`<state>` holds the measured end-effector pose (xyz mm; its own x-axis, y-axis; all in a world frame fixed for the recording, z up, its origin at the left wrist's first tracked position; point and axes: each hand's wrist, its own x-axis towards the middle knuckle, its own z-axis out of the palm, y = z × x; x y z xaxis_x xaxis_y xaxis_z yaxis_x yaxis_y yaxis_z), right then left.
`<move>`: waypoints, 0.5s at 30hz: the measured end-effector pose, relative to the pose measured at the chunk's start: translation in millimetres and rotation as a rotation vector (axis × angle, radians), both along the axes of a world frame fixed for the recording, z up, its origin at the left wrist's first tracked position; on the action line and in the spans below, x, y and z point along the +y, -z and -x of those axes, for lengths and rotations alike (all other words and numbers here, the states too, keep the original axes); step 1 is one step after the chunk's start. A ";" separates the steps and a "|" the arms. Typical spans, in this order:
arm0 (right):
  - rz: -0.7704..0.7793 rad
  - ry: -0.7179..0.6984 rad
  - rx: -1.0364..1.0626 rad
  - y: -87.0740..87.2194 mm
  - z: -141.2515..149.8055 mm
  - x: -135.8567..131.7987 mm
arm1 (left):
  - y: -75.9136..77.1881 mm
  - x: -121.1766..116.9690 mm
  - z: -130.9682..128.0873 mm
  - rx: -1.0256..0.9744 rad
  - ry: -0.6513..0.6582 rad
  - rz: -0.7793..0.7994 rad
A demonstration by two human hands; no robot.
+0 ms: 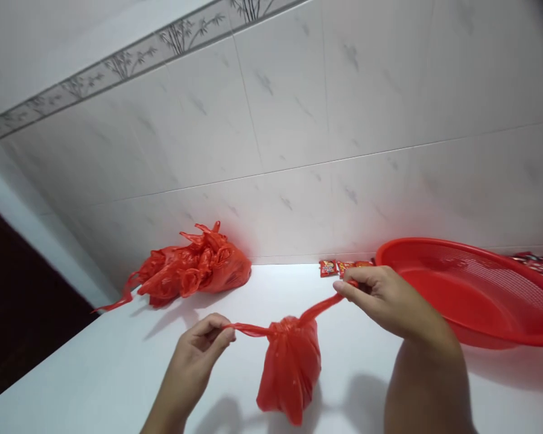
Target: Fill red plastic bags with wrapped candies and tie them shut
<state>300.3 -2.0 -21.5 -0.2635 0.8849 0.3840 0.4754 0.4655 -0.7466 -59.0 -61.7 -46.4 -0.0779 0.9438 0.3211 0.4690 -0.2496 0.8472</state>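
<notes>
A red plastic bag [290, 371], gathered tight at its neck, is low in the middle of the view over the white table. Its two twisted handles stretch out to either side. My left hand [196, 355] pinches the end of the left handle between thumb and fingers. Higher up on the right, my right hand [380, 298] grips the other handle, which slants upward. The bag bulges below the neck, and its contents are hidden.
Several crumpled red bags [199, 265] lie in a heap against the tiled wall at back left. Small red packets [328, 268] sit along the wall. A red plastic basket [468, 295] stands at right, with patterned cloth-like material [540, 264] behind it. The white table [95, 367] ends at left.
</notes>
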 end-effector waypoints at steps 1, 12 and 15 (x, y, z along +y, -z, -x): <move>0.016 -0.053 -0.046 -0.8 -0.6 -3.3 | 5.5 -2.9 -9.1 -0.049 0.020 0.004; -0.037 -0.192 -0.178 -0.8 -1.6 -23.5 | 63.1 -8.2 -90.7 -0.323 0.101 -0.067; -0.051 -0.195 -0.189 2.2 -7.8 -23.6 | 71.9 -9.4 -89.9 -0.392 0.034 -0.098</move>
